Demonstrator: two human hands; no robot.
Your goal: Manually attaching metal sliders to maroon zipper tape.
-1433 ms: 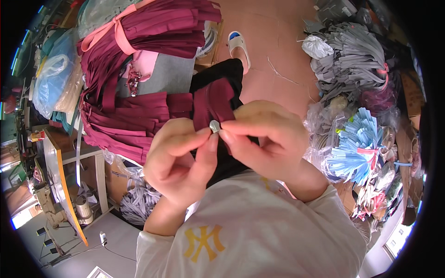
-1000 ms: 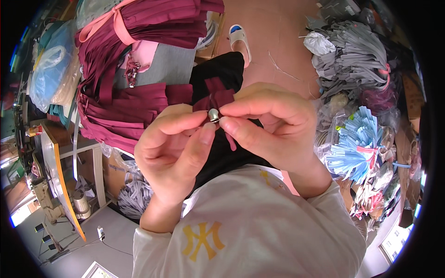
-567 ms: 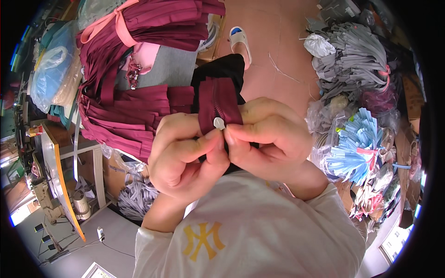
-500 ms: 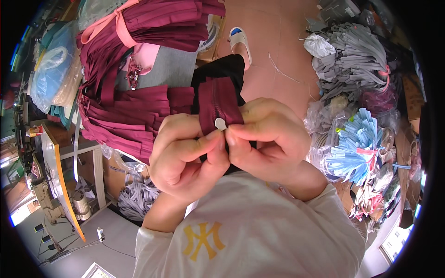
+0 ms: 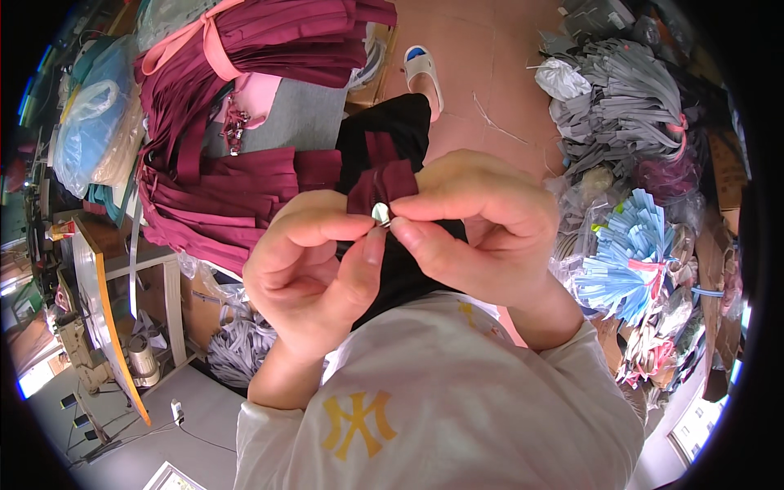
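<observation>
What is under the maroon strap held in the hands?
Black cloth lies under the maroon strap, with the floor beyond. The left hand and right hand pinch a small metal piece and cover the cloth's middle.

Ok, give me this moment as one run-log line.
left hand: pinching small metal piece | right hand: gripping maroon strap | behind: maroon strap pile
</observation>
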